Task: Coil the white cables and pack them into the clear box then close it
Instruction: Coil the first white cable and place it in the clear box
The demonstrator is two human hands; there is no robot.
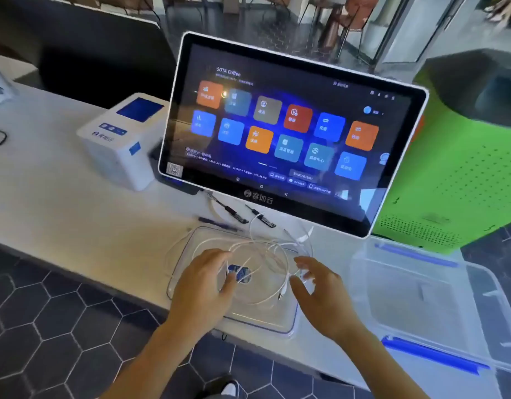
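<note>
Thin white cables (265, 254) lie in loose tangled loops over a clear lid (191, 246) with a blue label, flat on the white counter. My left hand (202, 286) rests on the lid's left part with fingers among the loops. My right hand (320, 292) hovers at the loops' right side, fingers spread and touching strands. The clear box (421, 295) with blue clips stands open at the right, nothing visible inside.
A large touchscreen terminal (283, 131) stands just behind the cables. A white receipt printer (121, 139) sits at its left, a green perforated bin (455, 174) at the right. Dark pens and cable ends (234, 214) lie under the screen. The counter edge runs near my wrists.
</note>
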